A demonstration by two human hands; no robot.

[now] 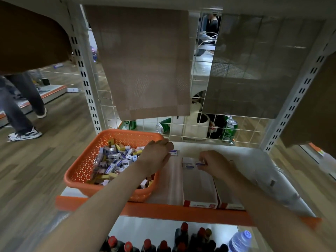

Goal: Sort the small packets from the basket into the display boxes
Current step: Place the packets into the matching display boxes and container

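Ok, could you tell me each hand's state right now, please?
Left hand: closed on a small packet beside the orange basket.
Right hand: pinching a second packet over the display box.

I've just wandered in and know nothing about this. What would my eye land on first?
The bright orange basket on the left of the shelf, heaped with small packets, stands out most. Two bare arms reach in: the left hand hangs over the basket's right rim, and the right hand pinches one packet at the far end of a long display box. A brown cloth hangs above.
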